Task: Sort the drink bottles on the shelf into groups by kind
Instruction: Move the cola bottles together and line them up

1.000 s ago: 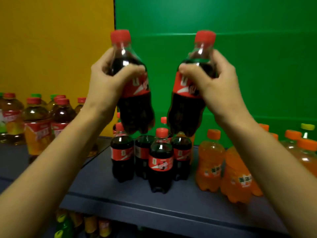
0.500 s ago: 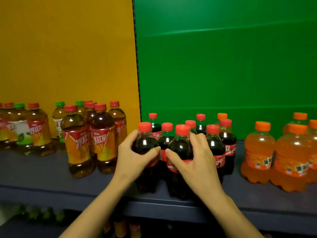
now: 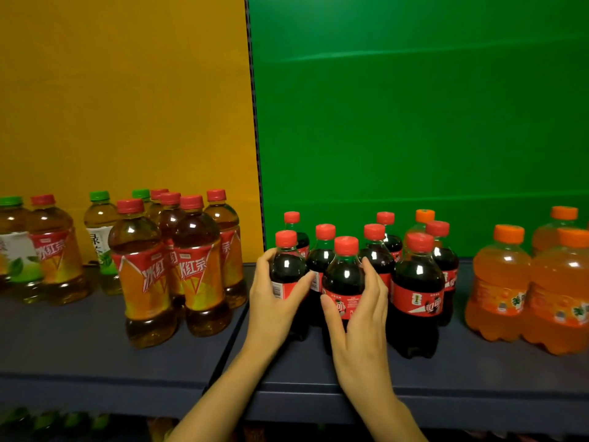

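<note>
1. Dark left cola bottle [image 3: 287, 270], front-left of the cola group [image 3: 417, 282], is gripped by the left hand [image 3: 272, 303].
2. Centre cola bottle [image 3: 345, 277], group front, is clasped by the right hand [image 3: 361, 317].
3. Tea bottles [image 3: 194, 269] are seen left of the group, orange sodas [image 3: 500, 282] right.

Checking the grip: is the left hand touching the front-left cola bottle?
Touching. Head view: the left hand wraps thumb and fingers round the front-left cola bottle.

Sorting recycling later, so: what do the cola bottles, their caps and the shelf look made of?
The cola bottles look like clear glossy plastic: sharp highlights, dark drink showing through. Their caps: opaque red plastic, duller sheen. The shelf: matte dark grey-blue, perhaps painted metal; the look leaves it open.
</note>
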